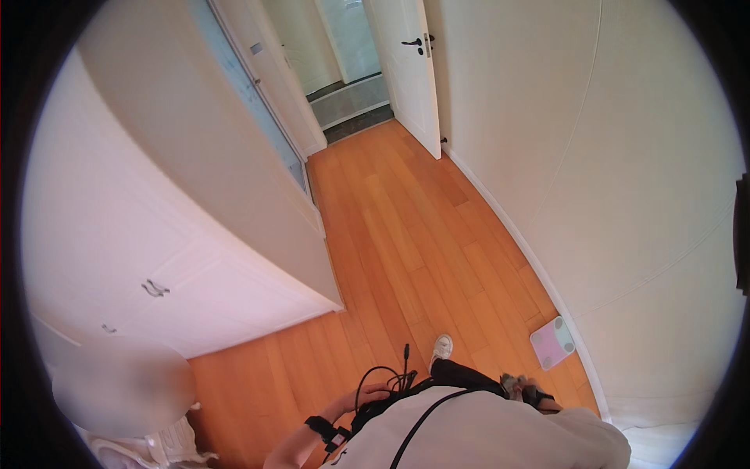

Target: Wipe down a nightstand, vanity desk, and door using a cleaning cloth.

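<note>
My left hand (373, 394) is at my waist on the left, its fingers against a black pouch (375, 404). Black cables (381, 369) loop up from there, one ending in a plug. Whether those fingers grip anything is hard to make out. Down by my right hip, my right hand (521, 389) has a small crumpled greyish-green item (508, 380) at its fingers, too small to name. Each wrist wears a black strap, and a black cable (428, 413) runs across my pale shirt. One white shoe (443, 347) shows ahead on the wooden floor (398, 234).
A bathroom scale (553, 343) lies on the floor against the right wall (633, 234). Ahead, a white door (410, 76) stands open at a doorway. White cabinets (176, 264) line the left. A carved white piece of furniture (170, 442) is at lower left, partly behind a blurred patch.
</note>
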The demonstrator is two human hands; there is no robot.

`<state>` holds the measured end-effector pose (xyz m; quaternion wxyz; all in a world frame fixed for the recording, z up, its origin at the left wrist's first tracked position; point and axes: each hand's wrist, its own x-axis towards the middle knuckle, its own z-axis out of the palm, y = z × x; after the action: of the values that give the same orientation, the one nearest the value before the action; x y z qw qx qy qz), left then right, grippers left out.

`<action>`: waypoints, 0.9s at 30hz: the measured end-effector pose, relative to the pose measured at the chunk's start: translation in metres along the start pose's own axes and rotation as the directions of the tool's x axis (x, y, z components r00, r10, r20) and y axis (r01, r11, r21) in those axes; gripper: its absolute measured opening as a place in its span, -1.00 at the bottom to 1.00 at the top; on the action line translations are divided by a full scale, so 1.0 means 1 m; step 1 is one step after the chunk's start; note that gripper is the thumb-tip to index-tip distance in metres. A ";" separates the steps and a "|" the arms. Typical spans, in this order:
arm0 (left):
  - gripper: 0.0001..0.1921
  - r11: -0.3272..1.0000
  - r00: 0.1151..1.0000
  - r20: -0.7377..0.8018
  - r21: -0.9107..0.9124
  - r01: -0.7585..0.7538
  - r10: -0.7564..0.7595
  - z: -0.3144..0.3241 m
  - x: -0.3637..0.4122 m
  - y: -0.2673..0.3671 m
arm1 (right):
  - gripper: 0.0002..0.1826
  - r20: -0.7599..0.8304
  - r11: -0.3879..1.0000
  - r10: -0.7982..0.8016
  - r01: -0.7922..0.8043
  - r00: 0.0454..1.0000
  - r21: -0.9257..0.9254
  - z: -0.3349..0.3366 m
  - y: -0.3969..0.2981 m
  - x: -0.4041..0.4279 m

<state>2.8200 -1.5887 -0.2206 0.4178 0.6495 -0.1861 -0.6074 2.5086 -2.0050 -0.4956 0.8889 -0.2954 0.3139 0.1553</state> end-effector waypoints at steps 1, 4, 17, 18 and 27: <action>-0.65 0.998 0.998 -0.021 -0.021 0.053 -0.053 -0.012 -0.001 0.008 | -0.79 -0.051 0.997 -0.054 0.052 0.997 -0.058 0.033 -0.027 0.021; -0.67 0.995 0.989 -0.136 -0.089 0.040 -0.052 -0.045 0.013 0.003 | -0.76 -0.387 0.782 -0.177 -0.109 0.905 -0.614 0.171 -0.141 0.077; -0.56 0.619 0.928 -0.190 -0.783 0.053 -0.320 -0.179 0.071 -0.032 | -0.62 -0.245 0.350 -0.272 -0.141 0.931 -0.926 0.195 -0.279 0.298; -0.57 0.630 0.877 -0.297 -0.777 0.008 -0.378 -0.193 0.080 -0.020 | -0.66 -0.299 0.362 -0.212 -0.209 0.930 -0.908 0.198 -0.283 0.301; -0.75 0.575 0.838 -0.390 -0.810 -0.115 -0.382 -0.359 0.119 0.122 | -0.81 -0.662 0.728 -0.051 -0.426 0.748 -0.537 0.229 -0.326 0.298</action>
<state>3.2147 -1.6348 -0.2332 0.6506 0.5396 0.2842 -0.4525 2.9912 -2.0889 -0.4054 0.5426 -0.5876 0.5498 0.2411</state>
